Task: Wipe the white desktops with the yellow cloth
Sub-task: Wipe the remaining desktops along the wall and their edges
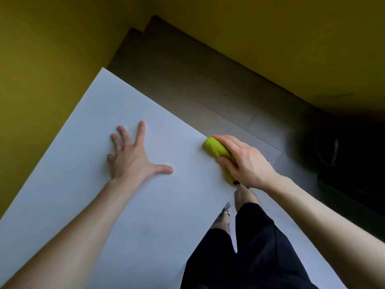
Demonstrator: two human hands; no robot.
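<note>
A white desktop [104, 126] fills the lower left of the head view, its far corner pointing up toward the wall. My left hand [133, 155] lies flat on it with the fingers spread, holding nothing. My right hand [243, 161] grips a bunched yellow cloth [214, 148] and holds it against the desktop's right edge. Part of the cloth is hidden under my fingers and palm.
A yellow wall [52, 38] runs along the desktop's left side and behind. Grey-brown floor [187, 80] lies beyond the right edge. Something dark [343, 155] stands on the floor at the right. My legs in dark shorts [250, 257] are beside the desk edge.
</note>
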